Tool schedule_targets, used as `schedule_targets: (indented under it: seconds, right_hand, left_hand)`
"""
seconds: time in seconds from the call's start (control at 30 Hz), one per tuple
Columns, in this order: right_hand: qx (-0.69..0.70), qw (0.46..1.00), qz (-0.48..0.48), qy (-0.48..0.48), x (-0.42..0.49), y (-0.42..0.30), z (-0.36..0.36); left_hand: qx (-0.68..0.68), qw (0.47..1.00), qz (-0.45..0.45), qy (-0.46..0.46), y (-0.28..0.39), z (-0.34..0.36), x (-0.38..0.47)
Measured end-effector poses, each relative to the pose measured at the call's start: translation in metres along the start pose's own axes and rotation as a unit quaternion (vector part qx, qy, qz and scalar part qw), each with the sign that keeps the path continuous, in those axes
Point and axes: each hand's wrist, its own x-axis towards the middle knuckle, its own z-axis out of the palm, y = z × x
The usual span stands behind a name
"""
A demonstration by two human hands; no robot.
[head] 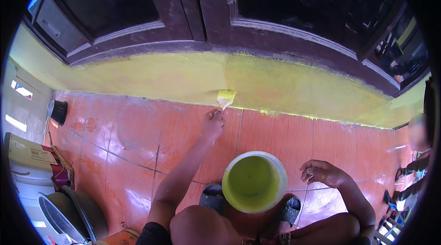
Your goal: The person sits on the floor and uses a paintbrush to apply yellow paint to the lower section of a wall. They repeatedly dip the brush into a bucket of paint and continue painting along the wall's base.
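My left hand (214,123) grips the handle of a flat paintbrush (226,97). Its bristles are coated yellow-green and touch the low yellow wall (165,74) close to the floor. To the right of the brush the paint looks darker and wetter than on the left. A white bucket (284,186) with yellow-green paint (249,179) inside stands between my feet, which wear dark, spattered sandals (293,207). My right hand (324,174) hangs to the right of the bucket, loosely curled and holding nothing, with paint specks on it.
Dark wooden window frames (215,24) run above the wall. Reddish tiles (134,141) cover the floor. At left are a black bucket (58,112), large round basins (82,210) and a pale container (31,150). A person (415,164) is at the far right edge.
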Motion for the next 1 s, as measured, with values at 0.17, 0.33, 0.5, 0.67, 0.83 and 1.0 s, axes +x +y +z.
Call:
schedule_targets:
  seconds: [0.17, 0.33, 0.5, 0.67, 0.83, 1.0]
  right_hand:
    - [0.007, 1.000, 0.011, 0.002, 0.005, 0.001, -0.002]
    - [0.026, 1.000, 0.013, -0.007, 0.010, 0.003, -0.004]
    - [0.029, 0.999, 0.004, -0.016, 0.006, 0.007, -0.004]
    - [0.030, 0.999, 0.013, -0.013, 0.001, 0.009, -0.003]
    - [0.025, 1.000, 0.008, -0.015, 0.003, 0.006, -0.002]
    - [0.009, 1.000, 0.010, -0.026, 0.010, 0.002, 0.003]
  left_hand:
    - [-0.015, 0.988, 0.150, -0.030, 0.048, 0.017, -0.052]
    - [0.052, 0.975, 0.213, -0.024, 0.036, 0.008, -0.025]
    - [0.212, 0.960, 0.180, 0.031, -0.030, -0.011, 0.010]
    - [0.108, 0.992, -0.057, -0.008, -0.051, -0.016, -0.003]
    - [0.100, 0.995, 0.017, 0.004, 0.022, 0.001, -0.030]
    - [0.119, 0.976, 0.177, -0.049, 0.097, 0.013, -0.064]
